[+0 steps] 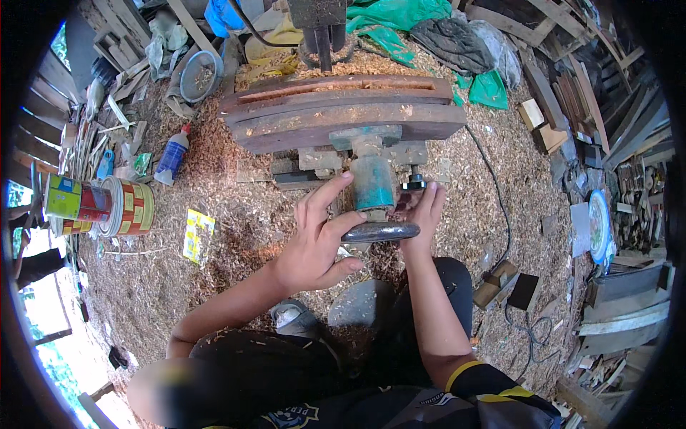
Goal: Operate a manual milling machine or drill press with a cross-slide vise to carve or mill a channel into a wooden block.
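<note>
A wooden vise point(343, 125) with dark jaws stands under a dark machine column point(314, 39). From it projects a worn teal metal cylinder point(371, 179) ending in a dark handwheel point(379, 231). My left hand point(311, 243) rests against the wheel and cylinder at their left, fingers spread and thumb apart. My right hand point(421, 222) is at the cylinder's right, fingers curled at a small black knob point(414, 184), partly hidden behind the hardware.
Wood shavings cover the floor point(257, 214). Stacked cans point(125, 207), a blue bottle point(171, 154) and a bucket point(200, 75) are at left. Scrap boards point(622, 300) line the right, beside a cord point(504, 214) and wood blocks point(493, 282). Green sheeting point(486, 89) lies behind.
</note>
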`<state>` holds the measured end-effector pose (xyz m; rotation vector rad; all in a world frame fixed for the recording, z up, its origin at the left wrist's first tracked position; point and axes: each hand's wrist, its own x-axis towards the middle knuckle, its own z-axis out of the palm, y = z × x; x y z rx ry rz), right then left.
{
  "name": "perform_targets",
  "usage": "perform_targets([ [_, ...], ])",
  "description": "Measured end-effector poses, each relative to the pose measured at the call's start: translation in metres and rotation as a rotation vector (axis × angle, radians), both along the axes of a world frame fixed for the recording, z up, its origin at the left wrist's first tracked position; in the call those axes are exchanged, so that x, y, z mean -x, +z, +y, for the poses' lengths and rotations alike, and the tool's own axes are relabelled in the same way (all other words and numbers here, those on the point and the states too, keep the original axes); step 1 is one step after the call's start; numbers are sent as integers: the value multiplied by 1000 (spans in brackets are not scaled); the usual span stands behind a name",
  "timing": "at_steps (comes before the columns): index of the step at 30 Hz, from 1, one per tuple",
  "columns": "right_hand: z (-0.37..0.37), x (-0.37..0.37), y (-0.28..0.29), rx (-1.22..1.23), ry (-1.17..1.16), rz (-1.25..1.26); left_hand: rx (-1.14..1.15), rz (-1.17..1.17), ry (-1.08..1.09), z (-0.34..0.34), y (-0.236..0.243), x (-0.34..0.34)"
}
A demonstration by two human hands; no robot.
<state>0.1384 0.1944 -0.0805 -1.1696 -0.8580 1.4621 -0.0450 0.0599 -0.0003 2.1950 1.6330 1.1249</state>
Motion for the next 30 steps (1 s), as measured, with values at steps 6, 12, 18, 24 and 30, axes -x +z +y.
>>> perform_targets([
  [6,5,-4,-15,-431,-4,-552,21,0,0,0,0,0],
  [12,11,1,-6,97,7,123,5,-12,6,0,-2,-1],
  [18,-3,6,3,-44,-131,-29,14,-5,2,-1,0,0],
  [24,8,-9,-12,-262,-35,-424,-10,-19,-8,1,-3,-2],
  [30,8,-1,2,96,-24,225,0,-16,6,-1,-2,-1],
])
